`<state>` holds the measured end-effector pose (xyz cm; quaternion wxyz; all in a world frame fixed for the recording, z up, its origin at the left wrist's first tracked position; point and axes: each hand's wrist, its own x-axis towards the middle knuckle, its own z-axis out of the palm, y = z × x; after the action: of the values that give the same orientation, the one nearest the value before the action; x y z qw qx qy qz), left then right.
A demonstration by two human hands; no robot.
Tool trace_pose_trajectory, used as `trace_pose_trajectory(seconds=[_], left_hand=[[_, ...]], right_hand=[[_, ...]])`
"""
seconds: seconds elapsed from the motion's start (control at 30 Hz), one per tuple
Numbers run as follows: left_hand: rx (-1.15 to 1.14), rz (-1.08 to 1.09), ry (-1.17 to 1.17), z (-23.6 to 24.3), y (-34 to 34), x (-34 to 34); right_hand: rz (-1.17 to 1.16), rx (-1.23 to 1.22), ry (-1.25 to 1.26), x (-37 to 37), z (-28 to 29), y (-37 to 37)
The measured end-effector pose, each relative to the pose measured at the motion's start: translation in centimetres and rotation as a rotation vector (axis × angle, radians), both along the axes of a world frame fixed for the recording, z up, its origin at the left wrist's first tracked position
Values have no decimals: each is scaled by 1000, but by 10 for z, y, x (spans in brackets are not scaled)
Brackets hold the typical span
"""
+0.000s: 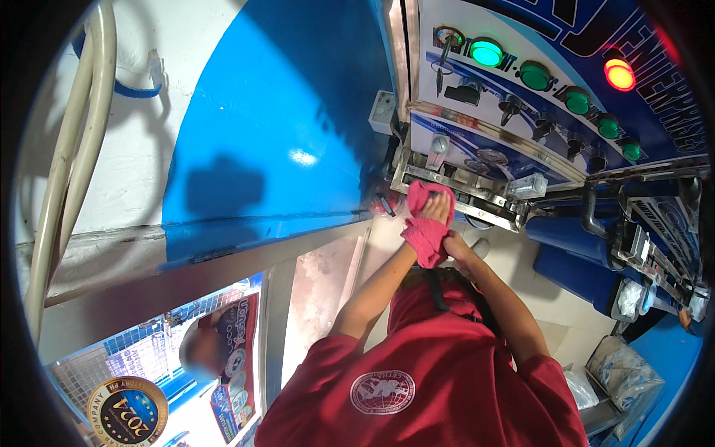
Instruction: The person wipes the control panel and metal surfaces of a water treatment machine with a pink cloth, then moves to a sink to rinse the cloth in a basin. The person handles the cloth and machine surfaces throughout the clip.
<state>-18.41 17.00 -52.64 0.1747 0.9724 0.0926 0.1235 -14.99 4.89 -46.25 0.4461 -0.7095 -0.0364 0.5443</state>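
Note:
A pink cloth (426,242) hangs over my left wrist and reaches up past my fingers to the metal rail. My left hand (438,209) lies on its upper part, fingers close together and holding it against the front of the machine. Just below, my right hand (455,244) is closed at the cloth's right edge. The cloth hides part of my left palm and wrist. Directly beyond my fingers runs the steel rail (465,195) under a panel with clear-topped fittings (439,145).
Above is a control panel with green lights (487,52), a lit red-orange light (620,74), black knobs (510,109) and hanging keys (445,56). Blue containers (573,242) stand at right. A blue-and-white wall (298,97), a window and a grey pipe (74,149) are at left.

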Motion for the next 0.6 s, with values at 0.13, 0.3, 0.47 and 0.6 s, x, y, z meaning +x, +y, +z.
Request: trace_pose_trajectory(seconds=[0.13, 0.3, 0.47, 0.6], left_hand=[[-137, -144, 98, -4, -54, -4], [-196, -112, 188, 16, -62, -6], [-282, 172, 183, 35, -8, -26], [-184, 222, 205, 42, 45, -33]], right_hand=[[-42, -38, 120, -4, -26, -55], [-57, -18, 119, -2, -33, -79], [-1, 18, 106, -1, -12, -24], [114, 69, -208, -12, -6, 42]])
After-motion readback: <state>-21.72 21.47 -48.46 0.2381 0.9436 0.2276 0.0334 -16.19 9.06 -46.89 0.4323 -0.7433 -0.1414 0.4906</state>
